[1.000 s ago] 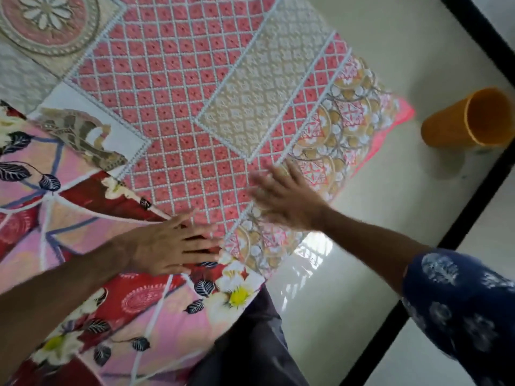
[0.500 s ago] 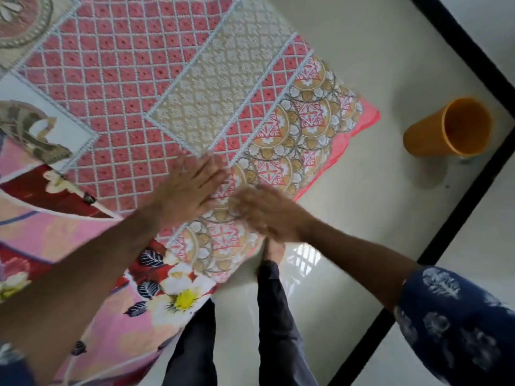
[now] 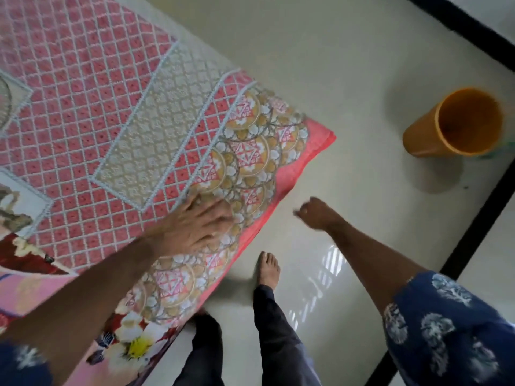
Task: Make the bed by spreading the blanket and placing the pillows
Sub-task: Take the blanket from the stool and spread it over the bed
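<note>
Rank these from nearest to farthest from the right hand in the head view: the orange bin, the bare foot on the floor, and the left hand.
From the right hand, which hangs over the floor:
1. Bare foot, just below it on the tile.
2. Left hand, off to its left, pressing flat on the blanket.
3. Orange bin, up to the right.
The first two are fairly close to call.

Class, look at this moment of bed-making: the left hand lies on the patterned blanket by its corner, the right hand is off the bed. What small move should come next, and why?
Probably sweep the left hand outward over the blanket toward its pink edge. The fingers lie flat on the gold-medallion border near the corner, while the right hand hangs loosely curled over the floor, holding nothing.
</note>
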{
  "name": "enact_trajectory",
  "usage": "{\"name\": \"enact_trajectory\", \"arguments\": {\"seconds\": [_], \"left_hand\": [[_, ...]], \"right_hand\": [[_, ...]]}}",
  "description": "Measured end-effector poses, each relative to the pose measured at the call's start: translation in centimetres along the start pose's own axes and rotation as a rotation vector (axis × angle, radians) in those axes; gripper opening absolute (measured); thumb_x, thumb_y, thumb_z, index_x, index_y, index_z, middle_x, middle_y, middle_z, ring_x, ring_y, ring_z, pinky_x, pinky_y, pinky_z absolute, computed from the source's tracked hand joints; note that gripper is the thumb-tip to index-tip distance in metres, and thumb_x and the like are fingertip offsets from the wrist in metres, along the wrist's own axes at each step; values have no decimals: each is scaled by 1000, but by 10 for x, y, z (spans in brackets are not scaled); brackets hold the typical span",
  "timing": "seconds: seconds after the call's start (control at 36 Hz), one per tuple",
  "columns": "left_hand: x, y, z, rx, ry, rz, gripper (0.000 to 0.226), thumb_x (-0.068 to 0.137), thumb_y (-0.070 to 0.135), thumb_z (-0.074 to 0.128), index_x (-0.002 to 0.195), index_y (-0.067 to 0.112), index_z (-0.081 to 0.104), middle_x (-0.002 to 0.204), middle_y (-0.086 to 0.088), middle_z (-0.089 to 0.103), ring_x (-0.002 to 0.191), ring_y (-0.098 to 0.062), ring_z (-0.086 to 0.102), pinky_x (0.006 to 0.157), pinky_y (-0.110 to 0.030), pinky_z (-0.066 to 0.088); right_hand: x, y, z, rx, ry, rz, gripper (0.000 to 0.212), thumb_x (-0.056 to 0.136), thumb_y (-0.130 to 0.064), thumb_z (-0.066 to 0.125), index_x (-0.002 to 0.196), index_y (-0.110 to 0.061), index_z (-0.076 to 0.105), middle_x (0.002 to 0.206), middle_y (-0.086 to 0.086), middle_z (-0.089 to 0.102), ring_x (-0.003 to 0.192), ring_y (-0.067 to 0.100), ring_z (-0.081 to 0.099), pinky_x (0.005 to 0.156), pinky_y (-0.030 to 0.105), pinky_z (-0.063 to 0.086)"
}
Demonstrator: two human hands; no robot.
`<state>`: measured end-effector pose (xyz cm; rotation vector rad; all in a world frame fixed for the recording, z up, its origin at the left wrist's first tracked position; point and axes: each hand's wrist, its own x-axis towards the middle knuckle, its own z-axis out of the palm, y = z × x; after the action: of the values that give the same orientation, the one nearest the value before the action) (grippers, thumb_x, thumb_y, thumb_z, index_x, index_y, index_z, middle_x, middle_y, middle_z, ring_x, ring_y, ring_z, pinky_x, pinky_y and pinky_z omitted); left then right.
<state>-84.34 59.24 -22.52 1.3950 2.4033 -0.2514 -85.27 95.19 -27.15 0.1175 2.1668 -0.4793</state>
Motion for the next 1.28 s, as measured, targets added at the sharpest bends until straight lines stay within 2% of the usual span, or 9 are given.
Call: {"name": "enact_trajectory", "arguments": {"seconds": [0.06,0.14,0.28,0.47,0.58,0.83,0.97,1.11,1.28], "left_hand": [[35,-13,-18,-117,20,-235,71,102,54,32,159,29,0,168,-8,-5,153,-37,-4,117,-69,12],[83,-26,-41,-318,69,-527,70,103,53,32,160,27,1,167,-6,-8,153,-35,-8,117,-69,8],[133,-23,-50,-352,56,-546,78,96,67,24,157,30,-7,166,-8,-15,150,-39,-15,113,-74,2],[140,-22,-43,-330,71,-529,82,96,69,26,159,26,-3,166,-9,-16,152,-38,-9,114,-74,5],[141,-19,-44,-356,61,-525,89,94,71,30,159,23,-5,165,-11,-19,152,-38,-12,113,-75,4],[155,2,-47,-345,85,-487,90,95,67,39,160,22,-4,167,-7,-12,153,-36,-6,113,-74,9],[168,13,-55,-259,74,-525,87,94,66,39,160,20,5,168,-10,-4,153,-39,-2,111,-73,12],[175,16,-64,-301,21,-560,75,99,58,37,160,23,11,168,-5,2,154,-34,-1,114,-70,12],[176,-6,-81,-327,11,-646,62,101,49,37,155,23,24,162,-3,26,148,-27,24,111,-60,30]], "right_hand": [[-6,14,-4,-113,12,32,54,98,-54,46,137,-19,56,144,6,52,135,29,47,111,43,38],[3,15,-22,151,268,-3,36,96,-29,60,129,-17,61,131,9,59,124,28,56,105,45,44],[22,-22,-83,953,286,124,48,97,-45,59,132,-11,55,117,0,62,104,19,58,79,31,44],[50,-29,-120,1433,154,325,69,84,-51,73,136,-11,51,129,1,60,121,23,55,105,47,42],[52,-20,-120,1458,230,363,48,87,-36,76,120,-5,62,116,10,70,107,26,66,90,43,56],[36,10,-120,1248,321,342,28,85,-42,76,82,-18,62,96,19,63,92,27,55,92,61,47],[37,30,-120,1182,292,306,26,85,-42,76,80,-19,67,111,25,70,112,48,59,96,60,48],[58,32,-128,1221,208,304,18,91,-27,73,79,-17,65,91,6,68,89,22,61,65,26,38],[96,25,-138,1117,109,509,10,94,-13,59,100,-6,59,118,16,65,103,32,65,67,32,45]]}}
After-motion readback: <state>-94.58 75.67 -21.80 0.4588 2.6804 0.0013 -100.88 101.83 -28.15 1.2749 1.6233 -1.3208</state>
